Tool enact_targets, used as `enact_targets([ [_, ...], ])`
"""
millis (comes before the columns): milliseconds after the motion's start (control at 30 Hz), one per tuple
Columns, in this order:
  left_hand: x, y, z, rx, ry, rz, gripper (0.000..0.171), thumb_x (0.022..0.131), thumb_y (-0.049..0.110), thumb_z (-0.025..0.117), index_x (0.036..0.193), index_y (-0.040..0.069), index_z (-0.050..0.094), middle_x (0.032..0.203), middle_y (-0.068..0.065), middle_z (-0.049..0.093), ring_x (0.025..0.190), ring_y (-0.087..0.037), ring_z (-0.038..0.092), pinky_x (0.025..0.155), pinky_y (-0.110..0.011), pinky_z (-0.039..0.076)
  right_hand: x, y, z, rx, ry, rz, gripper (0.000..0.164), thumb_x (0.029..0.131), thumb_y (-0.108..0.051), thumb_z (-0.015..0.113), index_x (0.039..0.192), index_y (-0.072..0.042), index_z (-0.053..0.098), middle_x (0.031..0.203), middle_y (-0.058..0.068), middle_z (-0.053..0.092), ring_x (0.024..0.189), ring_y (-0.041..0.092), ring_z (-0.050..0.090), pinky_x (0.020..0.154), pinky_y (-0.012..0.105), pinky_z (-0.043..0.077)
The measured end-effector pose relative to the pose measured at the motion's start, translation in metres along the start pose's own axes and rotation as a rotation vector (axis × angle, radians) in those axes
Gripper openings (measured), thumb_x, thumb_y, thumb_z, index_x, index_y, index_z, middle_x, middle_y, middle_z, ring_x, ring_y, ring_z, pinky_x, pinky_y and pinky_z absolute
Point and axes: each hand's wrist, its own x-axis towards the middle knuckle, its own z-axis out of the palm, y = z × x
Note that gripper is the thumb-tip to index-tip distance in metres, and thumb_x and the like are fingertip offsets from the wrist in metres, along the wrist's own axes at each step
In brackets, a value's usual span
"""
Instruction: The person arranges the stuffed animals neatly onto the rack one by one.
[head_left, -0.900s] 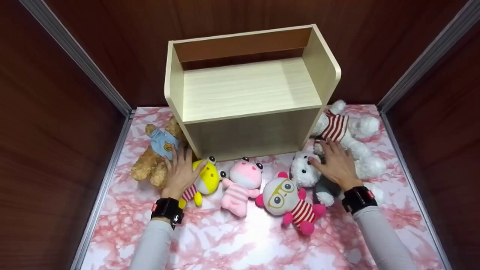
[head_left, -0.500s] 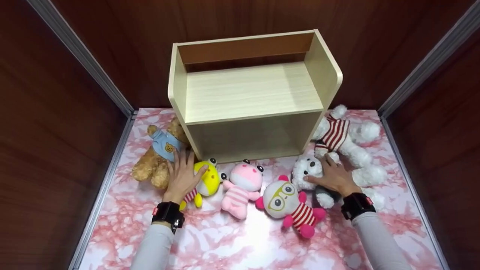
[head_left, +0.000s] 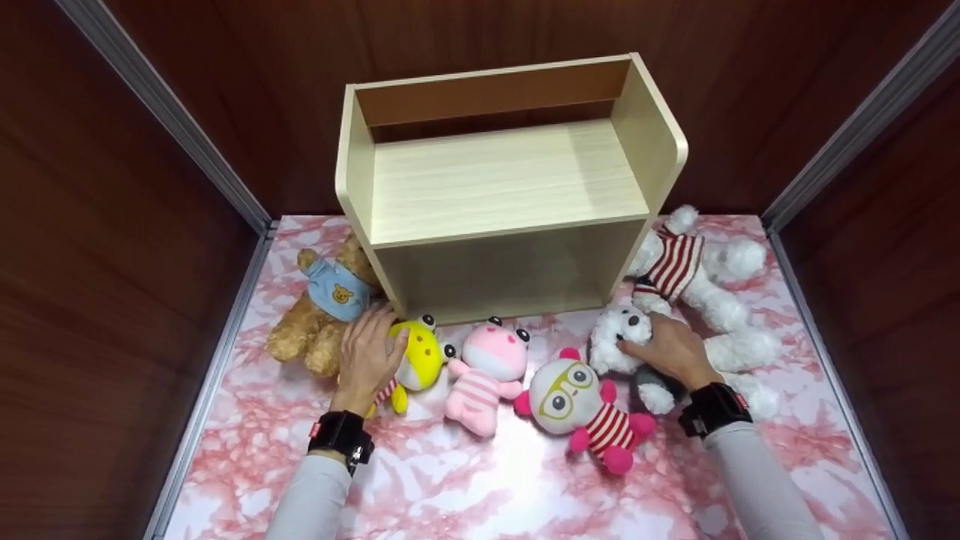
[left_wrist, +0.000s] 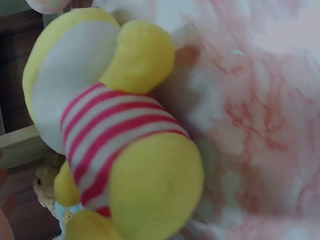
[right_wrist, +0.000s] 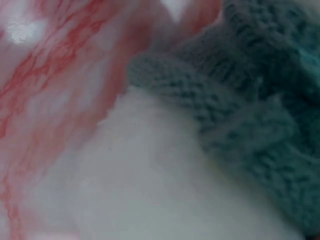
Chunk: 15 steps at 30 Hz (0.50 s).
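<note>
In the head view, my left hand [head_left: 369,354] grips a yellow frog plush [head_left: 421,361] by its side, thumb on its face and fingers curving down behind it. Its pink-striped body [left_wrist: 117,132] and yellow limbs fill the left wrist view. On the right, my right hand [head_left: 673,349] holds a small white plush bear [head_left: 613,351] around the head and neck, its fingertips hidden behind. The bear's dark knitted garment [right_wrist: 200,95] and white fur show close up in the right wrist view. Both toys lie on the pink marbled surface.
A pale wooden shelf [head_left: 510,184] stands behind the toys. Between my hands lie a pink frog plush [head_left: 484,394] and a panda plush [head_left: 562,397] with glasses. A brown teddy bear [head_left: 334,289] is at left. A larger white plush [head_left: 675,262] lies at right.
My left fingers have curled from spread to bent around the yellow frog. The right hand has drawn back slightly from the larger white plush and closed around the small white bear, whose head tilted.
</note>
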Motion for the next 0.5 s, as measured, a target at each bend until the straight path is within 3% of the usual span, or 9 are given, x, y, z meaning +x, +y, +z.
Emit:
enact_targets([
  [133, 0.004, 0.010, 0.007, -0.008, 0.116, 0.097, 0.046, 0.102, 0.041, 0.050, 0.113, 0.004, 0.073, 0.116, -0.015, 0.074, 0.112, -0.038, 0.066, 0.096, -0.055, 0.051, -0.006, -0.009, -0.012, 0.075, 0.108, -0.027, 0.064, 0.085, -0.050, 0.080, 0.115, 0.005, 0.064, 0.104, 0.025, 0.069, 0.097, 0.045, 0.065, 0.083, 0.059, 0.051],
  [300, 0.018, 0.032, 0.015, -0.055, 0.130, 0.189, 0.039, 0.098, 0.036, 0.054, 0.114, 0.005, 0.073, 0.118, -0.012, 0.074, 0.111, -0.034, 0.067, 0.095, -0.052, 0.053, -0.010, -0.031, -0.027, 0.131, 0.297, -0.075, 0.062, 0.081, -0.042, 0.086, 0.115, 0.005, 0.064, 0.104, 0.024, 0.068, 0.096, 0.044, 0.064, 0.080, 0.058, 0.050],
  [400, 0.028, 0.052, 0.019, -0.148, 0.058, 0.198, 0.036, 0.097, 0.032, 0.058, 0.116, 0.005, 0.073, 0.124, -0.012, 0.072, 0.115, -0.033, 0.066, 0.098, -0.050, 0.052, -0.012, -0.046, -0.034, 0.160, 0.377, -0.091, 0.062, 0.079, -0.037, 0.088, 0.116, 0.006, 0.064, 0.106, 0.024, 0.066, 0.097, 0.044, 0.063, 0.080, 0.057, 0.048],
  [500, 0.040, 0.076, 0.021, -0.320, -0.132, 0.127, 0.039, 0.103, 0.033, 0.055, 0.127, 0.006, 0.070, 0.136, -0.012, 0.066, 0.125, -0.031, 0.061, 0.106, -0.049, 0.048, -0.012, -0.066, -0.039, 0.218, 0.427, -0.101, 0.064, 0.077, -0.032, 0.090, 0.119, 0.007, 0.062, 0.105, 0.024, 0.065, 0.095, 0.042, 0.061, 0.079, 0.055, 0.047],
])
